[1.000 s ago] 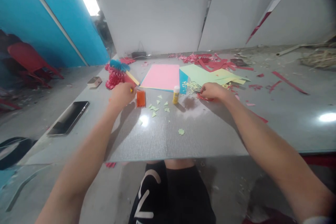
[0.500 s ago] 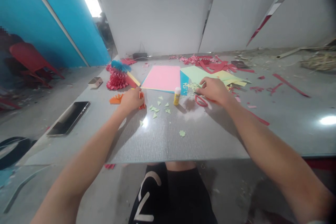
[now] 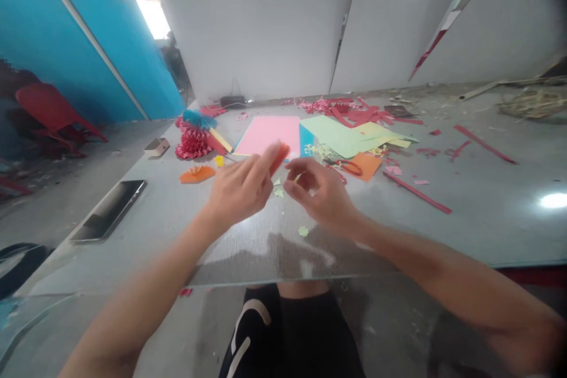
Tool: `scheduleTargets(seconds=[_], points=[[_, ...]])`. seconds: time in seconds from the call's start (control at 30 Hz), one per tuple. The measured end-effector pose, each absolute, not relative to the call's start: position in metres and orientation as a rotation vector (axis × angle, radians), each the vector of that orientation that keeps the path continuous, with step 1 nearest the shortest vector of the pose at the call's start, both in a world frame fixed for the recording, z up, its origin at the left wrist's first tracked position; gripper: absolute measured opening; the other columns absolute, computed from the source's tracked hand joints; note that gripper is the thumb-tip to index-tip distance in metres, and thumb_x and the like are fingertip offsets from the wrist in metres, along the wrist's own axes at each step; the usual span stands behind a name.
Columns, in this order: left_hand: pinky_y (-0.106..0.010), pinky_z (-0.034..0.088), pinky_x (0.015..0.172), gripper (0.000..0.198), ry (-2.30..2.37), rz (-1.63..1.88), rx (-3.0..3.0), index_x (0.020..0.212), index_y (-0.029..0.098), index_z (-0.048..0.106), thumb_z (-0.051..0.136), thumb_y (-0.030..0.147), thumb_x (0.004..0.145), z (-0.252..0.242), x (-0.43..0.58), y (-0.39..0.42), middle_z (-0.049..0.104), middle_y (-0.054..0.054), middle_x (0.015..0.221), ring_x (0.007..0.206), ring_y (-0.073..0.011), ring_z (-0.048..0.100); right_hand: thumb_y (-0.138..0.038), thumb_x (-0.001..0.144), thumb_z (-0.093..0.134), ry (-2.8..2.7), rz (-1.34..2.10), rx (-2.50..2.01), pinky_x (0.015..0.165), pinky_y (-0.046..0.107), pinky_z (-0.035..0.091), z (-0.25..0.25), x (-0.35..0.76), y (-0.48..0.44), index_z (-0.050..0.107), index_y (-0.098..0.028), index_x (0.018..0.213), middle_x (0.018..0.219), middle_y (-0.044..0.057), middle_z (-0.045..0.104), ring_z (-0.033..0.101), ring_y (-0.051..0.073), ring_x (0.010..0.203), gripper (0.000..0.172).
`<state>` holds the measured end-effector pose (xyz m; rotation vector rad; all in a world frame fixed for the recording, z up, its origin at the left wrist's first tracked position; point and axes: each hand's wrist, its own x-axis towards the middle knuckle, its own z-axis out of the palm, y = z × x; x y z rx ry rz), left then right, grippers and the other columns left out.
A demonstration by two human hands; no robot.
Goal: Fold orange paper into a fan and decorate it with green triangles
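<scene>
My left hand (image 3: 243, 189) is closed on a folded strip of orange paper (image 3: 279, 157), which sticks out past the fingertips. Beside it, my right hand (image 3: 321, 190) curls its thumb and fingers around the glue stick (image 3: 298, 178); only a yellow sliver shows between them. Pale green paper scraps (image 3: 278, 191) lie between and under the hands, partly hidden. Closer to me is a small green star-shaped cutout (image 3: 303, 231). Left of my left hand rests a pleated orange paper fan (image 3: 197, 174).
Behind the hands lie pink paper (image 3: 270, 133), green sheets (image 3: 336, 136), an orange square (image 3: 368, 165) and orange-handled scissors (image 3: 349, 167). Red pleated paper (image 3: 194, 142) and a phone (image 3: 110, 211) are at left. Red strips (image 3: 419, 192) litter the right side. A wall (image 3: 261, 23) stands behind.
My left hand has lifted the folded orange paper and brought it right, towards the middle. My right hand has moved left from the scissors to the glue stick. The orange square now shows beside the scissors.
</scene>
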<state>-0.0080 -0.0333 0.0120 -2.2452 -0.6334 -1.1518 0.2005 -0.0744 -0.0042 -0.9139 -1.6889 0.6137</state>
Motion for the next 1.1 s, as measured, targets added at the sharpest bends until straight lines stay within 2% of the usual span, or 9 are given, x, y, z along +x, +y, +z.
scheduleTargets(seconds=[0.1,0.27,0.4,0.5,0.6,0.8,0.93,1.1], points=[[-0.024,0.046,0.057,0.064,-0.474,-1.157,-2.292,0.153,0.022,0.045,0.051,0.004,0.092,0.014,0.000,-0.043,0.072,0.001,0.082,0.063,-0.0122,0.064,-0.044,0.090,0.077,-1.702,0.650,-0.894,0.060,0.027,0.053,-0.009,0.197,-0.072,0.066,-0.021,0.095,0.084,0.001,0.071,0.062,0.012,0.064,0.026],[-0.024,0.048,0.057,0.062,-0.442,-1.139,-2.324,0.148,0.020,0.049,0.052,0.001,0.089,0.009,-0.001,-0.036,0.072,0.001,0.081,0.062,-0.0127,0.064,-0.038,0.092,0.074,-1.640,0.747,-0.875,0.069,0.030,0.058,-0.012,0.202,-0.062,0.065,-0.022,0.098,0.087,0.001,0.073,0.068,0.015,0.075,0.020],[-0.026,0.052,0.060,0.061,-0.456,-1.071,-2.325,0.149,0.024,0.048,0.053,0.005,0.091,0.010,-0.004,-0.037,0.074,0.000,0.082,0.068,-0.0147,0.070,-0.038,0.090,0.077,-1.616,0.859,-0.808,0.069,0.030,0.058,-0.014,0.201,-0.063,0.066,-0.022,0.100,0.090,0.001,0.073,0.070,0.015,0.076,0.021],[-0.026,0.054,0.061,0.058,-0.506,-1.121,-2.349,0.148,0.024,0.049,0.055,0.007,0.093,0.012,-0.004,-0.039,0.075,-0.001,0.083,0.068,-0.0154,0.071,-0.037,0.092,0.074,-1.605,0.820,-0.820,0.071,0.031,0.059,-0.013,0.200,-0.066,0.066,-0.022,0.097,0.087,0.002,0.073,0.070,0.016,0.076,0.018],[-0.026,0.054,0.062,0.055,-0.516,-1.163,-2.381,0.148,0.025,0.050,0.058,0.011,0.095,0.014,-0.003,-0.041,0.077,-0.001,0.086,0.068,-0.0153,0.072,-0.041,0.092,0.074,-1.617,0.814,-0.799,0.071,0.032,0.060,-0.011,0.200,-0.067,0.067,-0.022,0.098,0.091,0.003,0.075,0.071,0.016,0.078,0.021],[-0.024,0.057,0.064,0.043,-0.513,-1.208,-2.435,0.138,0.024,0.057,0.062,0.013,0.096,0.012,0.000,-0.042,0.079,0.000,0.086,0.069,-0.0139,0.074,-0.043,0.092,0.076,-1.631,0.769,-0.820,0.068,0.030,0.060,-0.010,0.202,-0.066,0.067,-0.022,0.097,0.087,0.002,0.076,0.074,0.016,0.075,0.023],[-0.024,0.058,0.067,0.048,-0.549,-1.258,-2.482,0.141,0.023,0.055,0.066,0.016,0.095,0.007,0.000,-0.042,0.080,-0.001,0.089,0.071,-0.0136,0.075,-0.038,0.091,0.078,-1.677,0.793,-0.785,0.073,0.032,0.062,-0.011,0.204,-0.065,0.068,-0.022,0.103,0.092,0.004,0.078,0.076,0.018,0.079,0.023],[-0.024,0.060,0.072,0.055,-0.674,-1.280,-2.519,0.146,0.024,0.052,0.071,0.022,0.095,0.003,-0.001,-0.042,0.080,-0.001,0.091,0.074,-0.0135,0.076,-0.036,0.092,0.076,-1.686,0.775,-0.793,0.075,0.032,0.062,-0.011,0.205,-0.064,0.071,-0.023,0.102,0.093,0.003,0.077,0.075,0.017,0.079,0.018]])
